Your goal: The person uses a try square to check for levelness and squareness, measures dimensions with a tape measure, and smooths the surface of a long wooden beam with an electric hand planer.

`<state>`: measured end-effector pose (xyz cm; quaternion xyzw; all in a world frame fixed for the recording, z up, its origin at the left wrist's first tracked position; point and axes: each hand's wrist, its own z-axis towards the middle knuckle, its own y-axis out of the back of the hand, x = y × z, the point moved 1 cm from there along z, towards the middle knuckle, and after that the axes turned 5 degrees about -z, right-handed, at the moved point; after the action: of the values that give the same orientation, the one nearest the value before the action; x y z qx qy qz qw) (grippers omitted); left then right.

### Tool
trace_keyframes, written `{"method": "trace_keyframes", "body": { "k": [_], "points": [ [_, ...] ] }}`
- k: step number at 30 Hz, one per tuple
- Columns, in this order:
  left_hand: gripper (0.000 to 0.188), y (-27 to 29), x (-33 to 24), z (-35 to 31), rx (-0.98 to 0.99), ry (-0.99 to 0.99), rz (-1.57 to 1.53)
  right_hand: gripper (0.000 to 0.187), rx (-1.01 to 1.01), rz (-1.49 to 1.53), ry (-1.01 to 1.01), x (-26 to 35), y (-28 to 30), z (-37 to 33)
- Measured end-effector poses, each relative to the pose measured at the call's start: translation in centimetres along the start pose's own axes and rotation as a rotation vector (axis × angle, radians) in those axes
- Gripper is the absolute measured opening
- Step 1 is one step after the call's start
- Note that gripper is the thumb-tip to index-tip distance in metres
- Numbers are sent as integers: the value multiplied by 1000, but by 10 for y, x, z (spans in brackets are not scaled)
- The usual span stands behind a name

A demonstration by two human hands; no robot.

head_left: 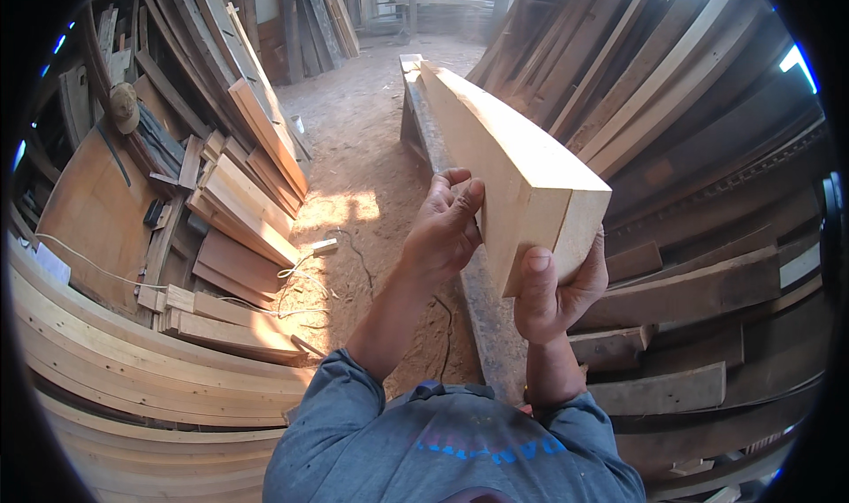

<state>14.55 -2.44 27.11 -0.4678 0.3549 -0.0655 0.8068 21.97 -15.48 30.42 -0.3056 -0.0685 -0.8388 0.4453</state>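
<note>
A long, pale wooden beam (495,140) is held up in front of me, its near end raised and its length running away from me. Down that near end goes a thin line; whether it is a joint between two boards I cannot tell. My right hand (559,295) grips the near end, thumb pressed on the face and fingers round the right side. Further along, my left hand (449,224) is closed at the beam's lower left edge, its thumb against the side. Below lies a long, narrow, worn bench (491,335).
Stacked planks (133,370) fill the left side, with shorter boards (243,198) beside them. Dark boards (681,291) are piled on the right, and tall planks (610,61) lean behind. A pale cord (305,278) and a dark cable (447,326) lie on the sawdust-covered floor (354,140).
</note>
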Motion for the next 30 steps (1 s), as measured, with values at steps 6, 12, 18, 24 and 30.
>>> {"method": "trace_keyframes", "body": {
  "k": [6,12,18,24,30],
  "points": [
    [73,-3,0,9,41,52,-3,68,-44,-77,-6,2,3,8],
    [84,3,6,12,13,59,38,66,-44,-90,17,0,4,12],
    [77,17,31,3,150,121,-223,66,-15,-114,35,-1,4,9],
    [66,-11,34,-17,155,208,-453,69,-9,-93,4,-5,-3,-16],
    [61,-5,24,-30,142,241,-683,88,219,-107,-45,-6,0,-36]
  ]
}}
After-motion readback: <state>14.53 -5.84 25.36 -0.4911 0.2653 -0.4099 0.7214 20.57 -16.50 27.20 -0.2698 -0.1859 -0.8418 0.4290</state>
